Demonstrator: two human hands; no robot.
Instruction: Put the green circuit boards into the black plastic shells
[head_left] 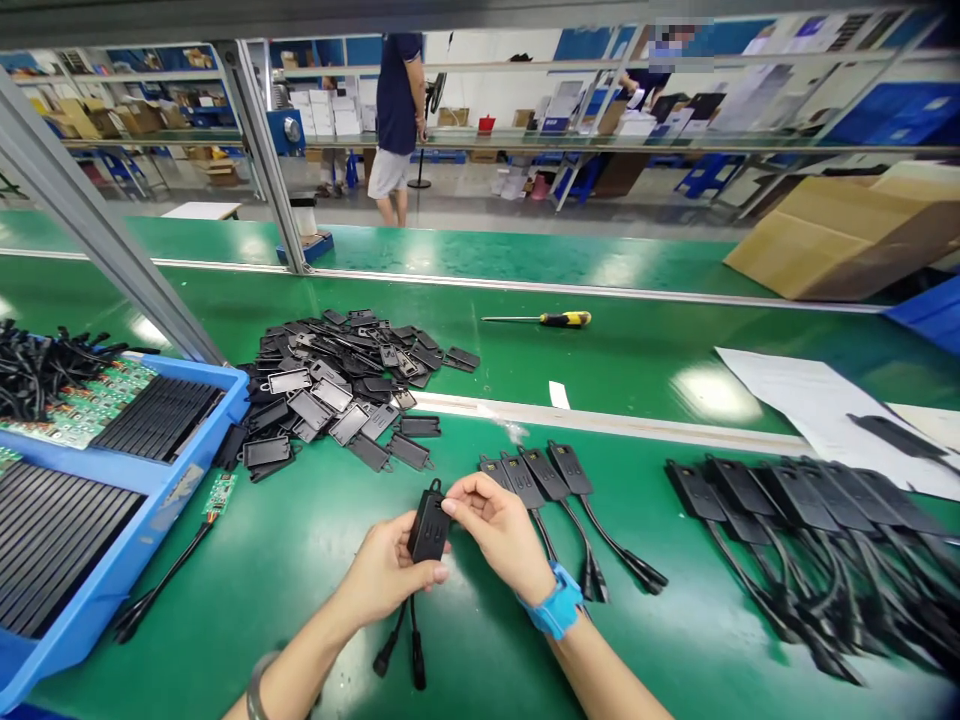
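Both my hands hold a small black plastic box [429,523] with two cables hanging from its lower end. My left hand [386,572] wraps round its lower part. My right hand [499,530], with a blue wristband, pinches its upper right edge with thumb and fingertips. Just to the right lie several finished black boxes with cables [551,480] in a row on the green table [315,560]. A heap of loose black housing shells [341,385] lies beyond my hands to the left.
A blue tray [161,490] at the left holds green circuit boards, black strips and cables. A board with cable [214,500] lies beside it. Many finished units [810,540] lie at the right. A yellow-handled screwdriver [551,319], white paper [817,405] and cardboard [847,235] lie farther off. A person stands beyond the line.
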